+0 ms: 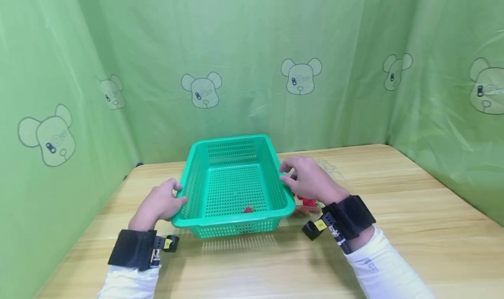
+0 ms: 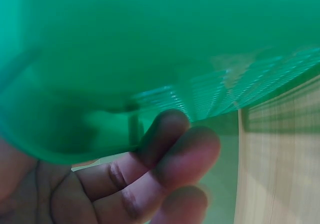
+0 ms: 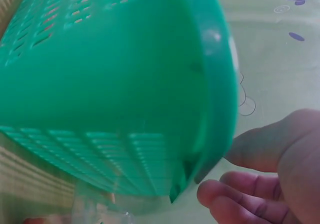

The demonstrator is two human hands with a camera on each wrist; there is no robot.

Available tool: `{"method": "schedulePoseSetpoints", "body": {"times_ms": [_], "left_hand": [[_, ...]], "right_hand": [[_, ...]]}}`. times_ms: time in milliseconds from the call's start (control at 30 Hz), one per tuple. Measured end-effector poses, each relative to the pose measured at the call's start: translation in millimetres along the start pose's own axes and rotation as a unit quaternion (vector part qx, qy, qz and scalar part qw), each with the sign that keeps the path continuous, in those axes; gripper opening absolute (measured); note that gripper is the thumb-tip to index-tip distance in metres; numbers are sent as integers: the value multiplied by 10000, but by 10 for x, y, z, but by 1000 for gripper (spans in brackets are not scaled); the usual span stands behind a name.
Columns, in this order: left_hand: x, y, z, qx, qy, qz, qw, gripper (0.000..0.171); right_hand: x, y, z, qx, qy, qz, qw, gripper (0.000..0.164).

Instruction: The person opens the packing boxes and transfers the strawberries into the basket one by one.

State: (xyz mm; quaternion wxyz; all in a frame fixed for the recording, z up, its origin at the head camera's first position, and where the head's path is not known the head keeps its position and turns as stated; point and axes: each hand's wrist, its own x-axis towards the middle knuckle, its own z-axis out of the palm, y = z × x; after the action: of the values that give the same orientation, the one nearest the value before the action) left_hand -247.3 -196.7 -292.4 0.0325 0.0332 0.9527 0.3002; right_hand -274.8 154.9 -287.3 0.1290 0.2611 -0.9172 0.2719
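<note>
A green plastic basket with slotted sides is held between both hands, its shadow falling on the table beneath it. On its left rim, my left hand grips with the thumb over the edge. The fingers curl under the rim in the left wrist view. My right hand pinches the right rim; its thumb meets the rim's edge in the right wrist view. Inside the basket, near the front, lies a small red piece with a bit of green, perhaps a strawberry.
Right of the basket, partly hidden by my right hand and forearm, sits a clear plastic container with red pieces beside it or in it. A wooden table lies below. Green curtains with bear-head drawings hang behind and at both sides.
</note>
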Motion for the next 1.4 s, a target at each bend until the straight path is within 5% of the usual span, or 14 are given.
{"method": "schedulePoseSetpoints", "body": {"times_ms": [633,1400], "left_hand": [[-14,0,23,44,13,42,10000,41],[-4,-9,9,-15,15,16,10000,40]], "right_hand": [[0,358,72,-549,-131,782,9953,17],[11,622,159,-804,-593,1168,9881,24]]}}
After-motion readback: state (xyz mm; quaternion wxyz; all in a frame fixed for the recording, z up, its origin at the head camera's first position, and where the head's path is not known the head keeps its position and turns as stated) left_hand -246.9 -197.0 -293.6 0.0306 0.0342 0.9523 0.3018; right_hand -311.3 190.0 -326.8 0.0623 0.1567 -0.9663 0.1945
